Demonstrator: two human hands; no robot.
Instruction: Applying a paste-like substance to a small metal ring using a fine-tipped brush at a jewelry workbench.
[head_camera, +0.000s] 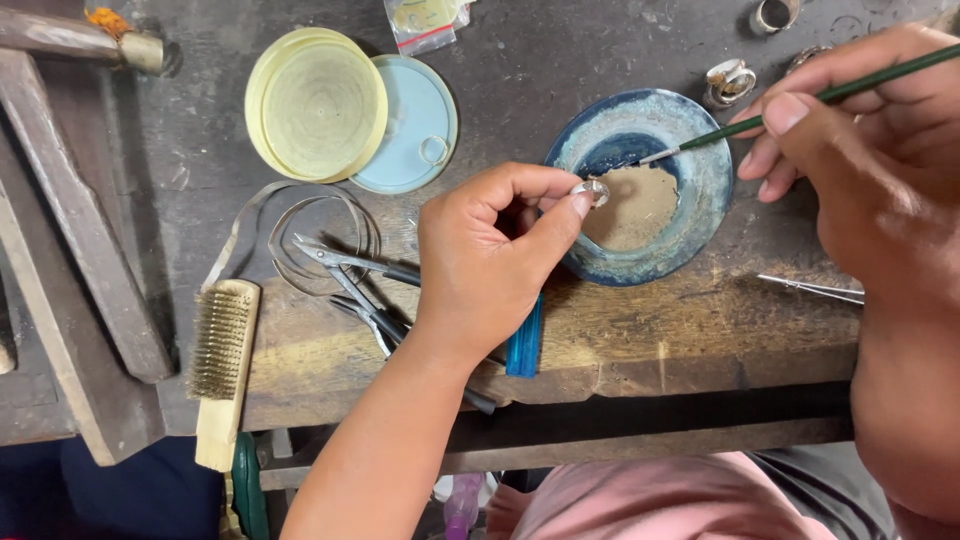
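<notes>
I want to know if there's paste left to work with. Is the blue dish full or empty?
Partly full: the blue dish holds a tan patch over part of its floor, with bare glaze around it. Its depth cannot be told.

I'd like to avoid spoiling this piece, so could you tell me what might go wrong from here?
1. The small silver ring is pinched only at the fingertips of the left hand, right over the blue dish; it could slip into the tan paste.
2. The thin brush in the right hand is held far from its tip, so a stroke might stray.
3. The shears lie close by the left wrist and could be knocked.
</notes>
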